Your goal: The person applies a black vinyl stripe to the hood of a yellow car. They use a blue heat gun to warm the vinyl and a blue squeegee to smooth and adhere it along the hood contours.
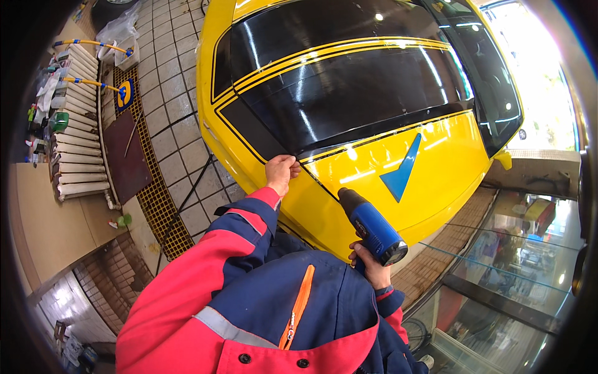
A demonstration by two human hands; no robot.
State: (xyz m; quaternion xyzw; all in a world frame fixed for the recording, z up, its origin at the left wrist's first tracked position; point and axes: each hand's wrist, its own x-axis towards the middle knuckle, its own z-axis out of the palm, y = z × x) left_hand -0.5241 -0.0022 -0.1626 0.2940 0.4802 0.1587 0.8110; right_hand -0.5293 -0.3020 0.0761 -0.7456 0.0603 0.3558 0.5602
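My left hand [282, 172] pinches the near corner of the black vinyl stripe [255, 132] on a yellow car [336, 165]. Its fingertips are pressed together at the stripe's thin black edge line. In my right hand [372, 267] is a blue and black heat gun [372, 225], gripped by its handle. The gun's dark nozzle points up and left over the yellow panel, toward the left hand, a short gap away from it. A blue angular sticker [403, 171] shows on the yellow panel to the right. Glossy black film [355, 87] covers the middle of the panel, crossed by yellow lines.
A white radiator [80, 134] with bottles and cloths on it stands at the left. Beside it are a floor grate [163, 215], a dark red board [127, 156] and a blue-yellow mop head [126, 93]. Glass panes [517, 255] lie at the right, near the car.
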